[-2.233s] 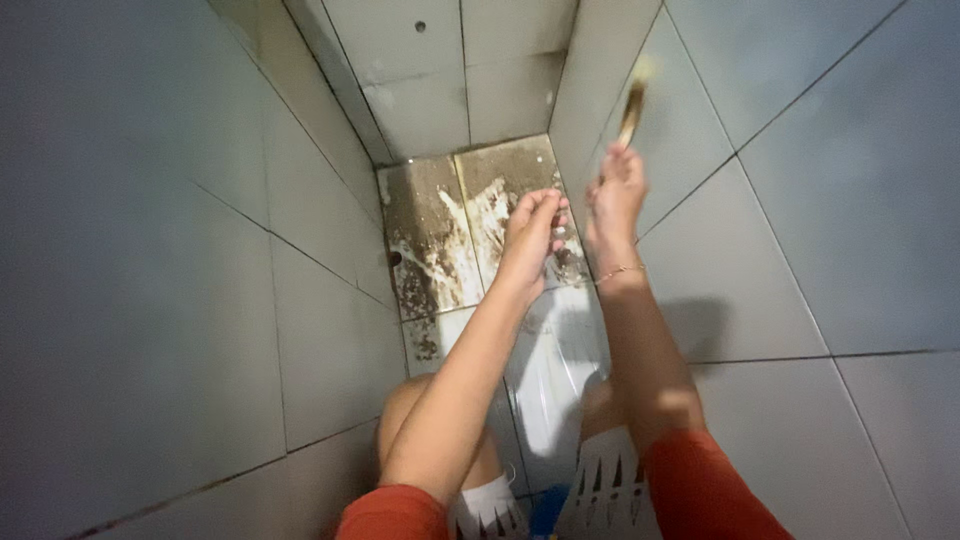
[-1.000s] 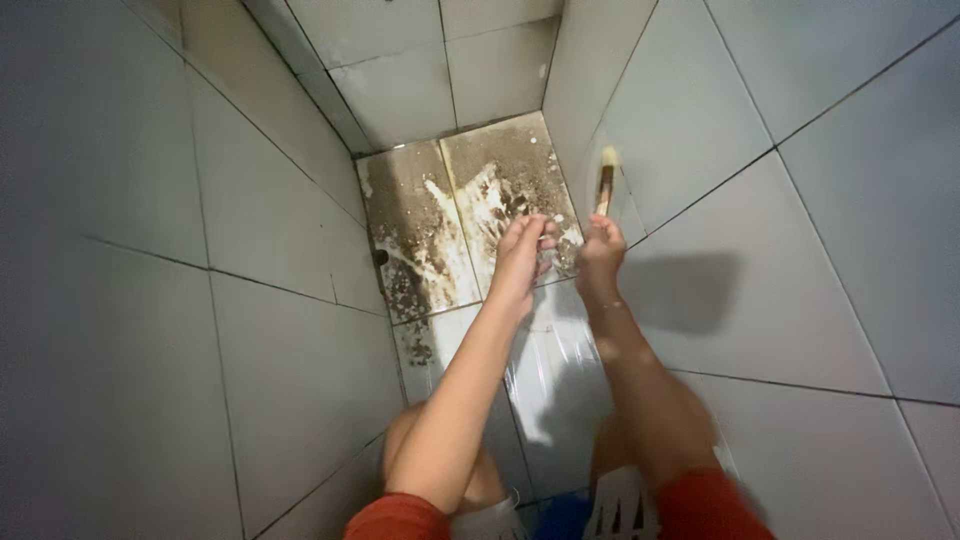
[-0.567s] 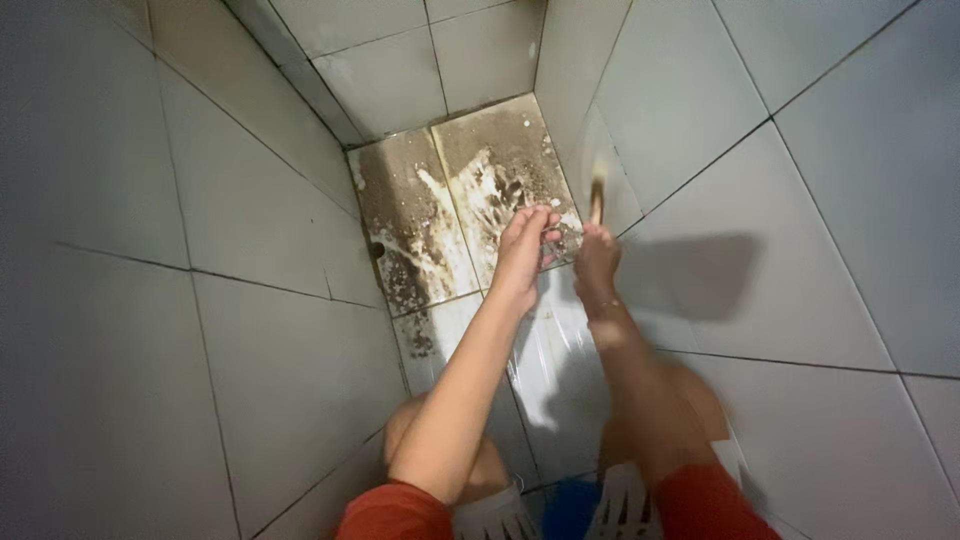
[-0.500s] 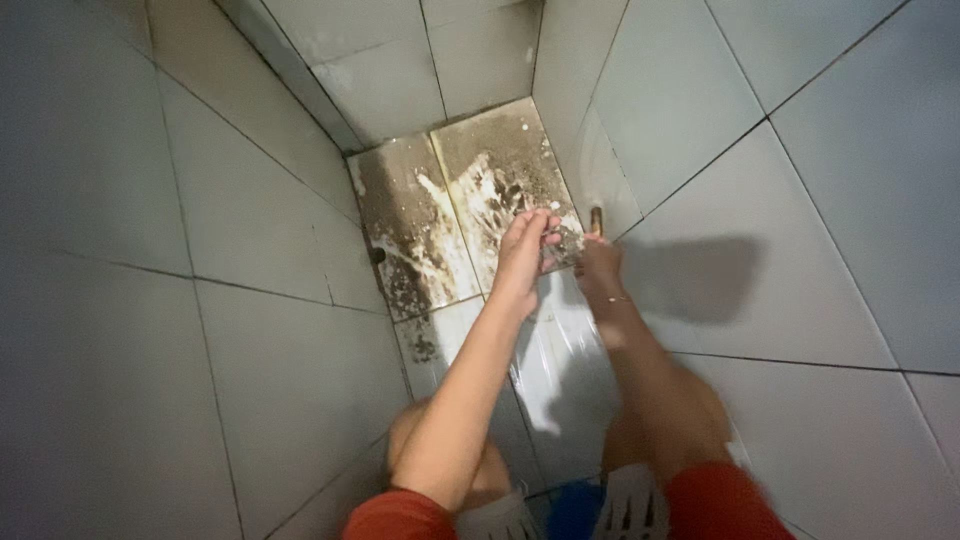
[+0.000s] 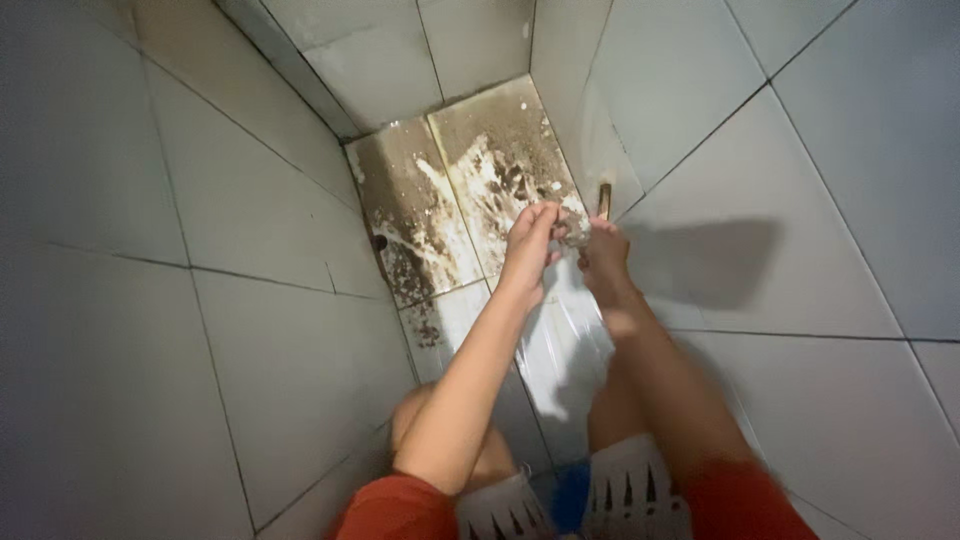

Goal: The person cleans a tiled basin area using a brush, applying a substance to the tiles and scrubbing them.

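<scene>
My left hand (image 5: 530, 245) reaches out over the dirty floor tiles (image 5: 470, 200), and its fingertips pinch a small whitish-grey lump (image 5: 575, 230). My right hand (image 5: 602, 258) is right beside it, touching the same lump, and grips a brush with a wooden handle (image 5: 604, 199) that sticks up against the right wall. A clear plastic sheet (image 5: 560, 350) lies on the floor under both forearms. How the brush's bristles sit is hidden by the fingers.
Grey tiled walls close in on the left (image 5: 200, 250), right (image 5: 800, 200) and back (image 5: 420, 50). The corner floor is smeared with brown dirt and white splashes. My knees and patterned shorts (image 5: 620, 490) are at the bottom edge.
My right hand has brought the brush down from high on the right wall to beside my left hand. Both hands now meet at the lump.
</scene>
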